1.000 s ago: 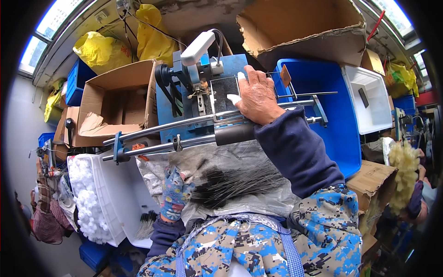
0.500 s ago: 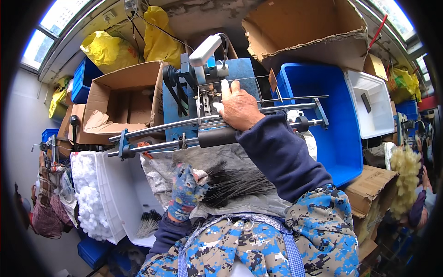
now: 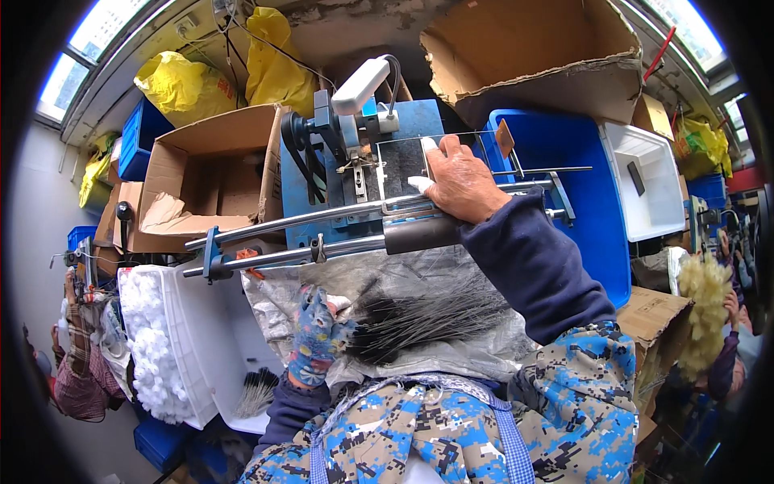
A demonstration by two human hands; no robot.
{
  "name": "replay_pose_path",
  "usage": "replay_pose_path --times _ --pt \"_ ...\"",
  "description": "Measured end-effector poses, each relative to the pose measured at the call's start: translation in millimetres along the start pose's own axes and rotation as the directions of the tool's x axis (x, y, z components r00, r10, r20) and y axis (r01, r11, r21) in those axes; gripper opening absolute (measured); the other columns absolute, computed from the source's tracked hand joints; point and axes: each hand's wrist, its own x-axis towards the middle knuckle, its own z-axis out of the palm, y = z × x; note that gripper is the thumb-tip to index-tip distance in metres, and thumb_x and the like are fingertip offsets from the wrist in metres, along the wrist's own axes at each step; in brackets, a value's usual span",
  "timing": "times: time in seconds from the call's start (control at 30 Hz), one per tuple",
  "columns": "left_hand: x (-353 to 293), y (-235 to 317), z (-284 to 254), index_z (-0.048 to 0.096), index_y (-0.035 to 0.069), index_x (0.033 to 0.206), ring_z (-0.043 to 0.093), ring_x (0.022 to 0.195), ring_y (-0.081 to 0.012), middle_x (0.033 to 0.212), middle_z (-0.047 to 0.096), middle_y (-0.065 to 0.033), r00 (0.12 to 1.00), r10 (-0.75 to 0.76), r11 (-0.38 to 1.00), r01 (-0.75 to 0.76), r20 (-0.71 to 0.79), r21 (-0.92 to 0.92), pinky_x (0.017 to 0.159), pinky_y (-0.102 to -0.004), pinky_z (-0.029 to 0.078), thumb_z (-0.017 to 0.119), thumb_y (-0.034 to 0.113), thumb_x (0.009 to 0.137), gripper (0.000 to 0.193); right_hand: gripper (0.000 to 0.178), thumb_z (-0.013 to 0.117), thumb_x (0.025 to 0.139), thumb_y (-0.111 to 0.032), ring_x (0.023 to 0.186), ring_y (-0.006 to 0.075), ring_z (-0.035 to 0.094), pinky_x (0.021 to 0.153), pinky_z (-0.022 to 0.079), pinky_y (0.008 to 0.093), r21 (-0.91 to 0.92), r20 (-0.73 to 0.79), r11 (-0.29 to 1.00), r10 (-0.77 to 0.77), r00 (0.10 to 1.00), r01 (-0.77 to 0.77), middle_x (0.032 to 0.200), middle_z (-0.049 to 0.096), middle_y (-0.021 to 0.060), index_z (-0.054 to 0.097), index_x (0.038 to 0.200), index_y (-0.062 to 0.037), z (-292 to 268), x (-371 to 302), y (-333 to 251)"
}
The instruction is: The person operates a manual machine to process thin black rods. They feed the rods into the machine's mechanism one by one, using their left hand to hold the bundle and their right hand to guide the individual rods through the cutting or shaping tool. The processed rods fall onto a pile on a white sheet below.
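My right hand (image 3: 461, 181), bare with white wraps on thumb and index finger, grips the sliding carriage (image 3: 415, 233) on two steel rails (image 3: 343, 248). A thin metal frame stands up from this carriage under the fingers. Left of it is the blue-based machine (image 3: 357, 165) with a belt and pulley. My left hand (image 3: 316, 337), in a colourful patterned fingerless glove, is low over the lap sheet. Its fingers are closed at the left end of a loose pile of thin wire brushes with black bristles (image 3: 427, 319); what they pinch is too small to make out.
White tubs with white tufts (image 3: 157, 347) and a few brushes (image 3: 258, 391) stand at left. A cardboard box (image 3: 211, 173) lies behind them. Right are a blue bin (image 3: 592, 234) and a white tray (image 3: 641, 181). Other people work at both far sides.
My right hand and the carriage have slid to the right along the rails, away from the machine head. The left hand stays near the pile, its wrist slightly shifted.
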Motion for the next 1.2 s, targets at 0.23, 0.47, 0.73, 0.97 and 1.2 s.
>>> replay_pose_path --times 0.23,0.47,0.73,0.97,1.2 --pt "2.7 13.5 -7.8 0.058 0.005 0.092 0.053 0.077 -0.0342 0.084 0.056 -0.0142 0.998 -0.055 0.998 0.054 -0.017 -0.043 0.068 -0.0403 0.042 0.068 0.008 0.062 0.031 0.029 0.061 0.079 -0.025 0.093 0.0259 0.051 0.075 0.04 0.0408 -0.286 -0.279 0.956 -0.016 0.96 -0.067 0.095 0.056 0.007 0.059 0.1 -0.0057 -18.8 21.2 32.0" --pt "7.2 22.7 -15.0 0.058 0.003 0.094 0.056 0.077 -0.0313 0.082 0.058 -0.0139 0.998 -0.026 1.0 0.026 -0.052 -0.016 0.069 -0.0369 0.045 0.067 0.01 0.068 0.028 0.009 0.052 0.076 -0.007 0.086 0.0209 0.053 0.079 0.035 0.0368 -0.39 0.012 0.919 -0.052 0.999 0.052 0.078 0.063 0.0031 0.06 0.078 -0.0107 -22.9 16.8 29.6" --pt "-13.0 19.1 -0.5 0.054 -0.001 0.098 0.059 0.072 -0.0146 0.083 0.06 -0.0088 0.976 -0.205 0.929 0.172 -0.071 -0.328 0.065 -0.0263 0.047 0.053 0.0 0.086 0.013 0.02 0.059 0.065 0.003 0.067 0.0243 0.052 0.069 0.036 0.0363 0.104 -0.078 0.95 -0.289 0.954 0.296 0.069 0.056 0.0066 0.06 0.083 -0.006 -53.4 -112.0 -16.3" --pt "24.0 57.7 11.3 0.055 0.007 0.101 0.056 0.068 -0.0289 0.077 0.058 -0.0101 1.0 -0.009 0.941 0.005 -0.011 -0.337 0.062 -0.0394 0.044 0.065 -0.003 0.068 0.036 0.019 0.059 0.083 -0.007 0.081 0.0218 0.06 0.073 0.047 0.0325 0.981 -0.139 0.103 -0.234 0.962 0.167 0.089 0.062 0.01 0.058 0.099 0.0022 -17.4 -93.5 -90.3" --pt "-21.7 -12.4 1.0 0.056 0.004 0.106 0.055 0.088 -0.0336 0.094 0.058 -0.0139 0.952 -0.163 0.948 0.078 0.259 0.308 0.087 -0.0453 0.04 0.067 0.025 0.071 0.042 0.015 0.049 0.091 -0.006 0.054 0.0042 0.044 0.048 0.038 0.0182 0.938 -0.205 0.295 0.05 0.978 0.181 0.063 0.053 0.0026 0.061 0.096 0.0016 -88.1 -57.3 -40.2"
